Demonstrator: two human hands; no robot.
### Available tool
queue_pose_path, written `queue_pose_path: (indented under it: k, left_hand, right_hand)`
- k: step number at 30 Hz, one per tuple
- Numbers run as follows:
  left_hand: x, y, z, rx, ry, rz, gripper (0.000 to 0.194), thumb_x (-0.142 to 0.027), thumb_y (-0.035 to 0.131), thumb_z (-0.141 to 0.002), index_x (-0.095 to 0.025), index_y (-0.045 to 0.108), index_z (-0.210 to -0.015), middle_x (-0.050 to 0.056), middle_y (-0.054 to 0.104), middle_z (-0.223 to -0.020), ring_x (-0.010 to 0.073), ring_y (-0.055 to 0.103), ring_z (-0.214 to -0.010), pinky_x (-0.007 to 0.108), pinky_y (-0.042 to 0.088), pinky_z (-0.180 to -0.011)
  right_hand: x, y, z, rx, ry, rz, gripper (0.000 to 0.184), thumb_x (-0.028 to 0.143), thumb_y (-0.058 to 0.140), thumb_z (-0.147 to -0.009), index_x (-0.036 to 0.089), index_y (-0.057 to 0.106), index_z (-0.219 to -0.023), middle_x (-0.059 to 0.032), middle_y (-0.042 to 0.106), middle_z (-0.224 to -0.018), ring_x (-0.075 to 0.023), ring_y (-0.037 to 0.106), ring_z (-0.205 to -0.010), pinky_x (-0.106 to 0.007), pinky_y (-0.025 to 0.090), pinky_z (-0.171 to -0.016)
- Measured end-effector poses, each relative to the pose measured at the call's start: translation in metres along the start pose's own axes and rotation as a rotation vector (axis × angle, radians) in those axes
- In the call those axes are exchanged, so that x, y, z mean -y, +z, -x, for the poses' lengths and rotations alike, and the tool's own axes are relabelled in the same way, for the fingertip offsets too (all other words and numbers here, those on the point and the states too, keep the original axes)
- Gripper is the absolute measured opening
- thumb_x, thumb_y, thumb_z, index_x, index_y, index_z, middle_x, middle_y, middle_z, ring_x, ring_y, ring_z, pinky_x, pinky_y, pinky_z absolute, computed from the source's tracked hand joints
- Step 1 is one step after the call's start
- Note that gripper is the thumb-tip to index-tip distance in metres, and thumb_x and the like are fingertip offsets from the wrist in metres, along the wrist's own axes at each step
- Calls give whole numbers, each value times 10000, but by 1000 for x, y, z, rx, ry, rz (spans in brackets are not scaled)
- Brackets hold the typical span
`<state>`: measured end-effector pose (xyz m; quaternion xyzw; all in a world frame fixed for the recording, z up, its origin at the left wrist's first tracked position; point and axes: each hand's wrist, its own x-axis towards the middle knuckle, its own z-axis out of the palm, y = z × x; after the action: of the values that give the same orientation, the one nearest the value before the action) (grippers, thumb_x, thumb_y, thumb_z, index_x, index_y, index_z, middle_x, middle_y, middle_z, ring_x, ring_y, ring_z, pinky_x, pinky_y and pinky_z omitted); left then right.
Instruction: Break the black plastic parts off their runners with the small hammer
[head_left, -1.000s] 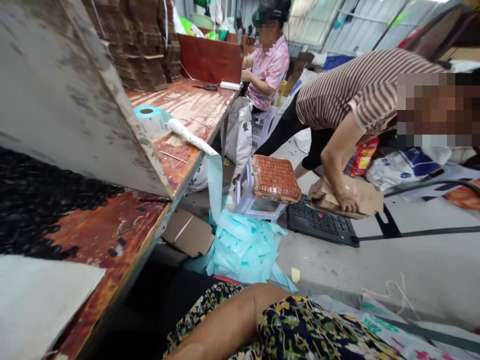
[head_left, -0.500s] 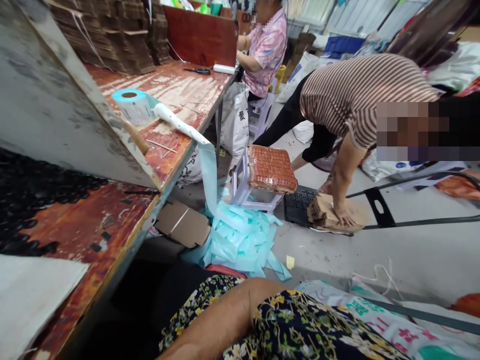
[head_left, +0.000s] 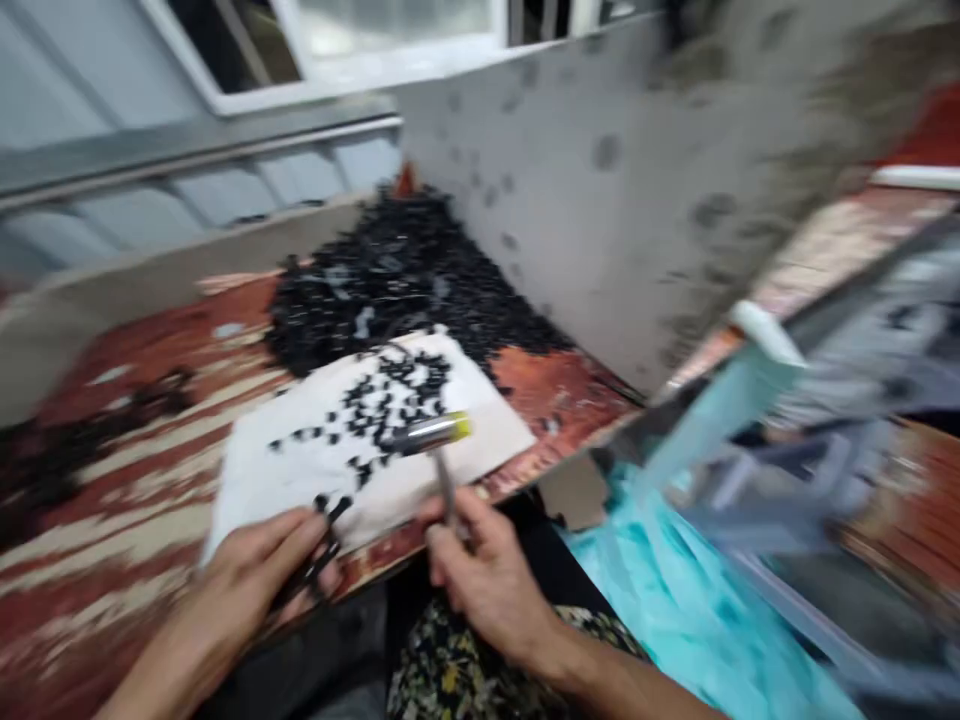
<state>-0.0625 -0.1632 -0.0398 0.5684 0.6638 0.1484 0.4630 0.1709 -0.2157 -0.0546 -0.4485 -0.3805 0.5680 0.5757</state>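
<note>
My right hand [head_left: 484, 575] is closed around the handle of a small hammer [head_left: 433, 434], its head silvery with a yellow end. The head is above a white sheet [head_left: 262, 485] at the bench edge. My left hand [head_left: 262, 565], at the sheet's near left corner, pinches small black pieces [head_left: 330, 525]; blur hides their exact kind. More little black bits [head_left: 394, 395] lie scattered across the sheet. Behind it rises a large heap of similar black parts [head_left: 382, 270].
A grey, stained panel [head_left: 585, 190] stands upright behind and right of the heap. Below the bench [head_left: 127, 490], on the right, lies a pile of turquoise strip [head_left: 675, 590]. A stool with a brown seat [head_left: 911, 500] is at far right. More black parts [head_left: 97, 430] lie left.
My view has swung left from the floor and two other people to the bench. Both my hands have come into sight, one with the hammer, the other with black pieces.
</note>
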Motion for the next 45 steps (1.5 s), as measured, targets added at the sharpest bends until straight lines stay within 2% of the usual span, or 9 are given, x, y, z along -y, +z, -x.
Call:
queue_pose_path:
  k: [1,3,6,11,18,22,32,45]
  left_hand:
    - [-20,-7,1,11,7,55,466,-614,597,-804,-158,618,-709,1,655,-641,101,527,-511,205,396,-475]
    - [-53,-18,-6,-86,70,179,509,-642,672,-684,-151,562,-606,0,627,-547,50,397,-381,188,288,-399]
    - [-73,-24,-24,-100,62,306,486,-614,714,-591,-153,560,-612,0,603,-494,43,352,-322,180,199,-342]
    - [-67,-27,-44,-44,88,343,402,-507,715,-636,-147,542,-591,14,610,-507,37,370,-307,163,196,-313]
    - [-62,-35,-60,8,81,391,371,-437,708,-714,-127,560,-575,28,604,-513,31,358,-292,162,188,-287]
    - [-62,-35,-62,25,56,419,392,-439,749,-689,-117,573,-554,36,606,-507,31,360,-282,163,191,-276]
    - [-75,-34,-57,26,-26,449,382,-236,588,-866,-103,566,-509,38,581,-445,31,355,-246,147,184,-261]
    - [-68,-33,-62,29,15,437,362,-240,603,-871,-114,550,-536,48,608,-467,35,366,-251,140,180,-256]
  right_hand:
    - [-3,-1,-6,-15,45,-32,117,315,558,-856,205,569,-896,84,463,-559,-69,387,-430,-154,332,-377]
    - [-7,0,-11,-70,79,-99,264,438,644,-810,210,550,-904,64,534,-626,-62,391,-421,-150,328,-334]
    - [-8,3,-10,-138,103,-133,404,512,752,-713,208,554,-889,16,626,-764,-54,434,-433,-148,360,-308]
    - [-2,5,-9,-164,125,-95,410,492,802,-688,194,600,-883,7,646,-744,-61,473,-444,-143,401,-306]
    - [-16,-2,-9,-162,85,-104,304,432,767,-765,216,617,-918,-2,670,-798,-59,492,-442,-123,400,-295]
    - [-17,-4,-7,-151,87,-87,271,415,748,-793,221,621,-934,-7,671,-818,-58,496,-449,-123,408,-302]
    - [-18,-4,-9,-148,83,-71,243,396,740,-806,225,623,-934,-2,664,-815,-59,490,-446,-127,415,-302]
    - [-6,1,-6,-173,140,-61,265,400,760,-780,220,616,-912,3,654,-808,-64,481,-471,-137,408,-333]
